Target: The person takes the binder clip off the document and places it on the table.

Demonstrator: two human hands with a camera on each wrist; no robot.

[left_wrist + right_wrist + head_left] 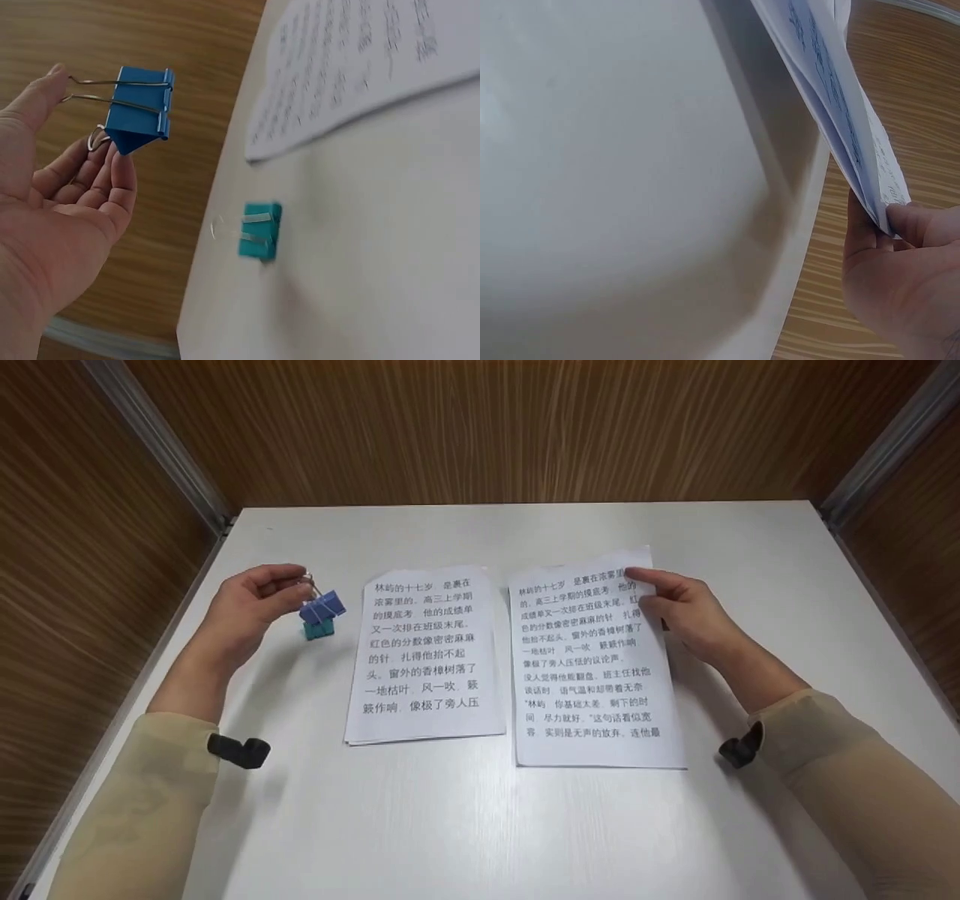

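Note:
My left hand holds a blue binder clip by its wire handles, between thumb and fingers. In the left wrist view the clip's blue body points away from the palm, with the handles spread apart. Beneath it a teal binder clip lies on the table. My right hand pinches the upper right edge of the right-hand paper stack. Seen from the right wrist, that stack's edge is lifted off the table, with the sheets slightly fanned.
Another printed paper stack lies flat on the white table, between the clips and the right-hand stack. Its top corners look uneven. Wood-grain panels stand at the back and both sides.

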